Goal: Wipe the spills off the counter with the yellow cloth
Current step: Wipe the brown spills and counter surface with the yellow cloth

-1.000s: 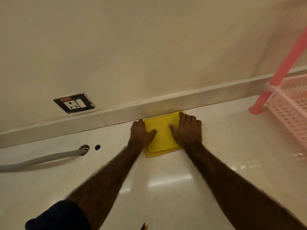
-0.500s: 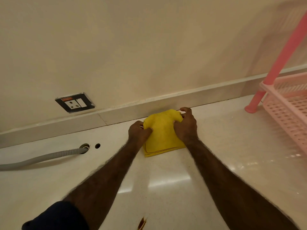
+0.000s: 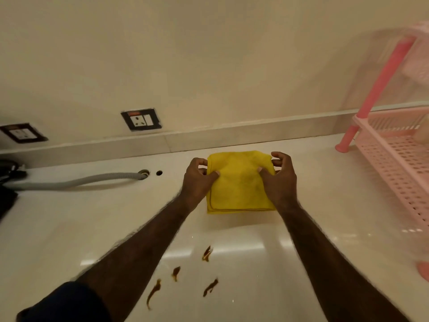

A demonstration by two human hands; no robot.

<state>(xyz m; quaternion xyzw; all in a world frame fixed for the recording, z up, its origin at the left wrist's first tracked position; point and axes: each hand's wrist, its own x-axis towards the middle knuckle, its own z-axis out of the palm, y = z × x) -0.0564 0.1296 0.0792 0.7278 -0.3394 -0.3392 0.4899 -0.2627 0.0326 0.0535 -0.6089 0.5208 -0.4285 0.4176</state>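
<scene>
At the left edge of the frame a dark object (image 3: 7, 182) sits partly cut off, too dim to identify, with a wall socket (image 3: 23, 133) above it and a second socket (image 3: 141, 119) further right on the cream wall (image 3: 209, 54). A grey ribbed hose (image 3: 76, 181) runs from the left edge into a hole in the counter (image 3: 69, 228). The left forearm rises from the lower left corner, dark sleeve (image 3: 62, 303) at the elbow end, slanting up and to the right to the left hand (image 3: 197, 180), which pinches the left edge of the yellow cloth (image 3: 240, 184), thumb on top and fingers curled behind. Below, between the two forearms in the lower centre, brown spills (image 3: 176, 273) lie in several short streaks on the glossy surface, well apart from the cloth. The cloth is folded into a rough square at frame centre, its folded layers stacked along the lower edge, its upper edge toward the wall; it seems lifted slightly off the counter, judging by the shadow beneath, though this is hard to confirm. Its sides run nearly equal, so no clear long axis shows. The right hand (image 3: 281, 180) grips the cloth's right edge the same way, thumb pressed on top, fingers hooked round the upper corner, forearm slanting down to the lower right. At the far right stands a pink plastic rack (image 3: 394, 159).
</scene>
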